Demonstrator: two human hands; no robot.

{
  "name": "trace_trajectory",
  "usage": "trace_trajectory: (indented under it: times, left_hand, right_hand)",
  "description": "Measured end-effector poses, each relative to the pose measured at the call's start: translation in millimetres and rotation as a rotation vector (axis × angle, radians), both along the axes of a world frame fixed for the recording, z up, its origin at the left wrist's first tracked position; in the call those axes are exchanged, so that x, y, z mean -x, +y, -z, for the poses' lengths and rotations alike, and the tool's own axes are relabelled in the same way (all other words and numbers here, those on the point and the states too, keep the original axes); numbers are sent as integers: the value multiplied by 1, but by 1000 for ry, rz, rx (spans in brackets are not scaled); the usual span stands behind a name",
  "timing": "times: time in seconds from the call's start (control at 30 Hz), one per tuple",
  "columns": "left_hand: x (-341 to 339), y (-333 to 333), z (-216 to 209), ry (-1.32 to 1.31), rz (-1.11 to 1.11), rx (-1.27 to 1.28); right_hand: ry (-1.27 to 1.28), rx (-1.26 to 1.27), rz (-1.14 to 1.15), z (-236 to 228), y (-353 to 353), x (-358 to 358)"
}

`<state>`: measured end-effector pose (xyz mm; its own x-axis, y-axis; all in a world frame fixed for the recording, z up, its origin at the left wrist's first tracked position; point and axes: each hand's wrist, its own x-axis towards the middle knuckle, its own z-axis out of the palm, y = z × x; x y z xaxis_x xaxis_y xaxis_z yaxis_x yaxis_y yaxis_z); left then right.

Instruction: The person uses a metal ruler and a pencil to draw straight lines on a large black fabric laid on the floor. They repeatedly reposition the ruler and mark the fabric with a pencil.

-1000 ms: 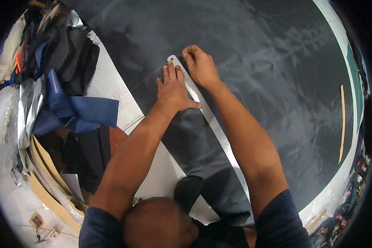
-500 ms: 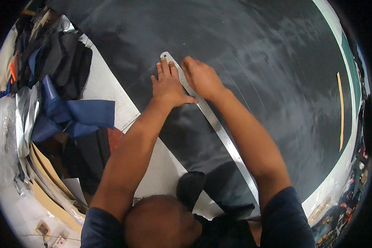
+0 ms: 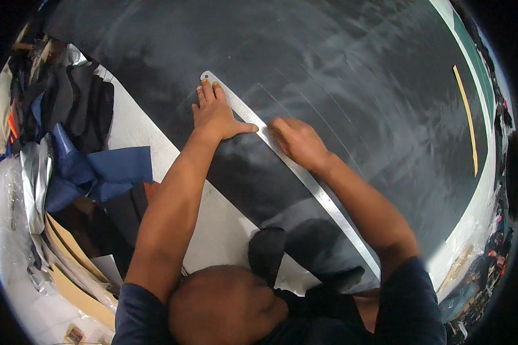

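Observation:
A long metal ruler (image 3: 334,210) lies slantwise across a wide sheet of dark, slightly glossy material (image 3: 155,52). My left hand (image 3: 214,118) is flat with fingers spread, its fingertips by the ruler's far end and its thumb pressing on the ruler's face lower down. Along the ruler's right edge, my right hand (image 3: 300,141) is closed in a pinch and rests on the sheet. Whatever it pinches is hidden by the fingers. Several thin pale lines (image 3: 328,132) run on the sheet to the right of the ruler, roughly alongside it.
A white table surface (image 3: 135,115) shows along the sheet's left edge. Piled at the left are dark fabric pieces (image 3: 77,92), blue fabric (image 3: 121,164) and clear plastic wrap (image 3: 6,213). On the right lies a narrow yellow strip (image 3: 466,121).
My right hand has slid down the ruler's edge toward me, away from the far end. The left hand stays braced at the ruler, and the whole view has shifted slightly.

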<state>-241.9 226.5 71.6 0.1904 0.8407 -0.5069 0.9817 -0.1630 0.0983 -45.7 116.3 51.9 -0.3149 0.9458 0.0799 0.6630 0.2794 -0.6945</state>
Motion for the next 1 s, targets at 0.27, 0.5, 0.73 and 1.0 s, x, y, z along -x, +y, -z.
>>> trace_trajectory:
  times: [0.27,0.5,0.73,1.0]
  left_hand:
    - [-4,1,3,45,31,-14]
    - [3,12,22,45,142,-102]
    - [49,34,57,-112,330,-234]
    - [65,41,81,-13,301,-303]
  right_hand:
    - [36,0,128,11,37,36]
    - [115,281,579,-13,-152,-27]
    - [147,640,1077,-41,-342,-89]
    - [397,517,1771,-7,-528,-132]
